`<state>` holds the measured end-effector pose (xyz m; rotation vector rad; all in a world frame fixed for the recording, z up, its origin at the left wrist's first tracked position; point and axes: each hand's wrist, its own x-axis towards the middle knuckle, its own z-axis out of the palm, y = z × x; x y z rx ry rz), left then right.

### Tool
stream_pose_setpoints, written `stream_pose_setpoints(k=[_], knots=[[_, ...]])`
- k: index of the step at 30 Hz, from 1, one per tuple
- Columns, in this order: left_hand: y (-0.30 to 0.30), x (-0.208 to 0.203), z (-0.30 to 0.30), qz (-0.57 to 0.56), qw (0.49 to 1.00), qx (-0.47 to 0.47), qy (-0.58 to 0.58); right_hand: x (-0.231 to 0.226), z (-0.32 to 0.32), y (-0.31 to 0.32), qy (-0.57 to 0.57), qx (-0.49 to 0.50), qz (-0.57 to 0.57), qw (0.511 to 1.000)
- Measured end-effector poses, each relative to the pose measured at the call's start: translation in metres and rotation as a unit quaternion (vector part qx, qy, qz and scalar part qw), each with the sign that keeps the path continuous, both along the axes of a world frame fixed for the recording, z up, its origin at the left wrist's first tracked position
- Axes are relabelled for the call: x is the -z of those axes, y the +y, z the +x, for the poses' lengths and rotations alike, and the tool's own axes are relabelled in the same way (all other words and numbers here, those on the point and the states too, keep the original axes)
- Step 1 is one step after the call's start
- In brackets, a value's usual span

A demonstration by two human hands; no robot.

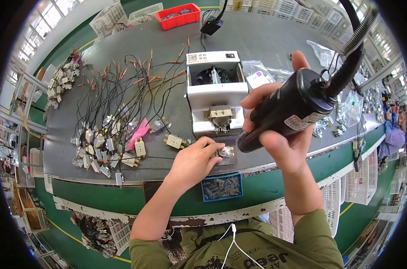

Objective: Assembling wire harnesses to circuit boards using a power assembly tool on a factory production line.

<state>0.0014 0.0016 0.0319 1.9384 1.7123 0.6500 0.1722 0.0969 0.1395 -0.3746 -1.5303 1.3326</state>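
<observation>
Right hand (286,154): wrapped around a black cylindrical hand tool (279,110), thumb on the near side, the narrower end directed down and to the left; a black cable (347,74) leaves its upper end toward the far right, with a metal coil spring (362,31) alongside. Left hand (192,162): thumb and fingers closed on a small clear part (226,152) with brass-coloured terminals, which lies on a flat plate (232,159) at the near edge of the grey surface (266,38), just left of the tool's narrow end. Directly beyond the plate: one white machine (217,93), open-topped, dark small pieces inside, a switch on its far panel. Nearer than the plate: one blue tray (222,175), filled with small metal pieces (222,187). Just left of the left hand: one cream block (174,141) with metal terminals. Farther left: a heap of blocks with black leads (96,150), many wire ends reddish, and one pink piece (141,133) among them. Far left, at the surface's edge: a second heap of pale blocks (62,80). Far side: one red bin (183,21) with small grey pieces; to its right, one black box (211,25) on a cable. Right, beyond the tool: clear plastic bags (350,110).
</observation>
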Motion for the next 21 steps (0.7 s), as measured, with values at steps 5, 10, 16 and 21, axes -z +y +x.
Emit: stream_pose_setpoints(k=[5, 10, 16, 21], knots=[[0.000, 0.005, -0.001, 0.016, 1.000, -0.002, -0.012, -0.013, -0.007, -0.009, -0.040, -0.035, -0.103, 0.993], [0.001, 0.007, -0.002, 0.050, 0.999, 0.006, 0.007, -0.004, -0.015, -0.017, -0.014, -0.010, -0.052, 0.999], [-0.004, 0.006, -0.002, 0.054, 0.998, 0.000, -0.025, 0.012, -0.013, -0.012, 0.038, -0.066, 0.085, 0.994], [-0.003, 0.017, -0.002, 0.061, 0.998, -0.001, -0.002, 0.018, -0.027, -0.027, 0.034, 0.027, 0.059, 0.997]])
